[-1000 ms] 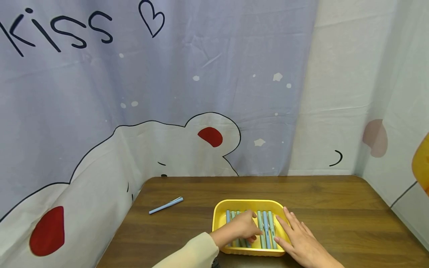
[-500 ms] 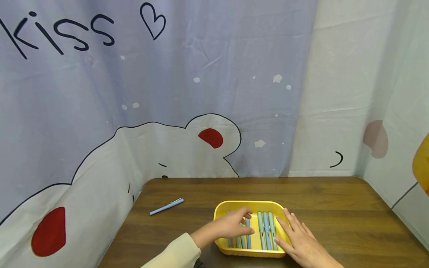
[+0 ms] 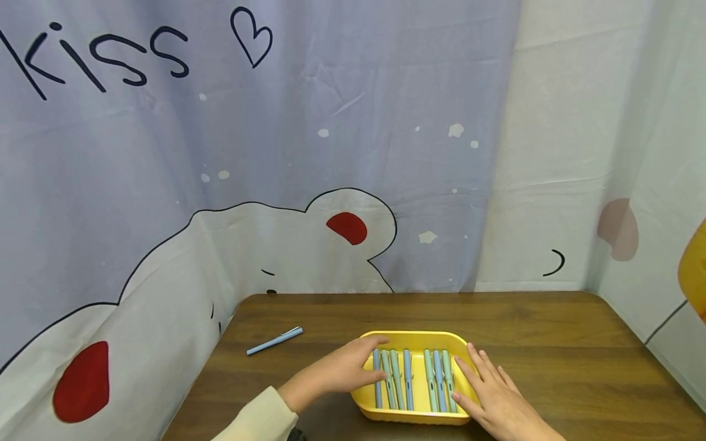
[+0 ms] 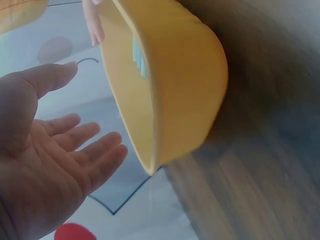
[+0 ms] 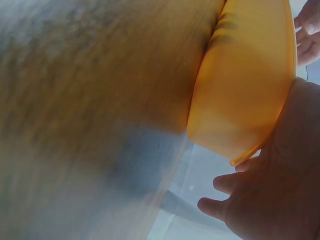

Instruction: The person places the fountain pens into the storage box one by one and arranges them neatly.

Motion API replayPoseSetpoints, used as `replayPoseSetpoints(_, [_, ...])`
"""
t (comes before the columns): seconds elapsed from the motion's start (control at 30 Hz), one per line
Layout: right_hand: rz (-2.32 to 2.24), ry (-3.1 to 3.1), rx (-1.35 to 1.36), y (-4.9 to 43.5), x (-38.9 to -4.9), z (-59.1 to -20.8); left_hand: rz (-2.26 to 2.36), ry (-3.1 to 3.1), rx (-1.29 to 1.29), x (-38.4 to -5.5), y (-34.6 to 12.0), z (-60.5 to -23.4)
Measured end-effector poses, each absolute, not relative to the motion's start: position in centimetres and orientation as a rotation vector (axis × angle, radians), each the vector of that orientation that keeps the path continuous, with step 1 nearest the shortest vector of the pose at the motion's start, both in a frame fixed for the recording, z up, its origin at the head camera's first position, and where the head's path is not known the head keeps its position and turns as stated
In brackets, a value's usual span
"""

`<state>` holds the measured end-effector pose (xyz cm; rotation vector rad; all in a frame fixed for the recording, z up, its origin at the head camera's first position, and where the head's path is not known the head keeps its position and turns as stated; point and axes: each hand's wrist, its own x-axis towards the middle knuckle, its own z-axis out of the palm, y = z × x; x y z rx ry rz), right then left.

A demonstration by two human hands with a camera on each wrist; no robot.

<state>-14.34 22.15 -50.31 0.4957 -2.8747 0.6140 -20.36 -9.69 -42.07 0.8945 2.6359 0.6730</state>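
Note:
A yellow plastic basket (image 3: 416, 416) stands on the table, with capped pens lying side by side in it. Its left group mixes several light-blue and green pens (image 3: 396, 380); on the right, a light-blue pen (image 3: 439, 380) lies between two green ones. My left hand (image 3: 343, 370) is over the basket's left rim, thumb and fingers spread and holding nothing; the left wrist view shows its bare palm (image 4: 55, 160). My right hand (image 3: 496, 395) rests at the right rim with fingers extended, and in the right wrist view it lies along the basket wall (image 5: 240, 90).
One light-blue pen (image 3: 274, 341) lies by itself on the wooden table (image 3: 529, 331), left of the basket. A printed curtain (image 3: 353, 147) hangs behind the table and along its sides.
My left hand has drawn back leftward from among the pens to the basket's left rim, uncovering the left group. My right hand has stayed at the right rim.

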Motion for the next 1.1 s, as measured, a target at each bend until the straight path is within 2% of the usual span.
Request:
replayPoseSetpoints(0.6, [0.623, -2.878, 0.500, 22.2, -14.4, -50.4, 0.596, 2.723, 0.863, -20.1, -16.2, -42.0])
replayPoseSetpoints(1.1, [0.628, -2.879, 0.503, 22.2, -14.4, -50.3, 0.716, 2.750, 0.759, -20.9, -20.2, -42.7])
